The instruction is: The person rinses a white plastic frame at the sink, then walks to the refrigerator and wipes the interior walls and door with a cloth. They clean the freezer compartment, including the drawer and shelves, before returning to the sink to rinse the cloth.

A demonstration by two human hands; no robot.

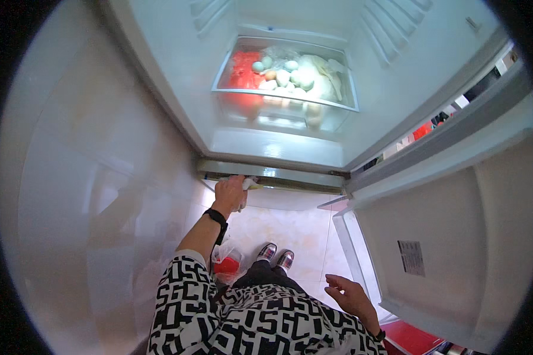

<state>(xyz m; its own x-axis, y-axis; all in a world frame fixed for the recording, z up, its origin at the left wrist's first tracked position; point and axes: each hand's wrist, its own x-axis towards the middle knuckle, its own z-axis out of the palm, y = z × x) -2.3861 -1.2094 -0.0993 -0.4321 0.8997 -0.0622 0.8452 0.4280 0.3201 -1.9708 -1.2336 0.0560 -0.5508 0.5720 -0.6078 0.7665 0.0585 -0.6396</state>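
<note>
My left hand [231,193] grips a pale, crumpled cloth [250,183] against the left part of the ledge below the open refrigerator compartment. My right hand [344,295] is held low at the right, beside the open door, with fingers apart and nothing in it. Ahead, inside the refrigerator, sits a clear plastic drawer [288,96]. It holds several pale eggs [282,78], a red plastic bag [245,71] at its left and pale bagged items at its right. The underside of the cloth is hidden by my left fingers.
The refrigerator door [435,230] stands open at the right. A tiled wall [115,199] rises close at the left. On the tiled floor [288,226], a clear plastic bag with a red item [226,265] lies left of my feet. A red box [411,337] is at lower right.
</note>
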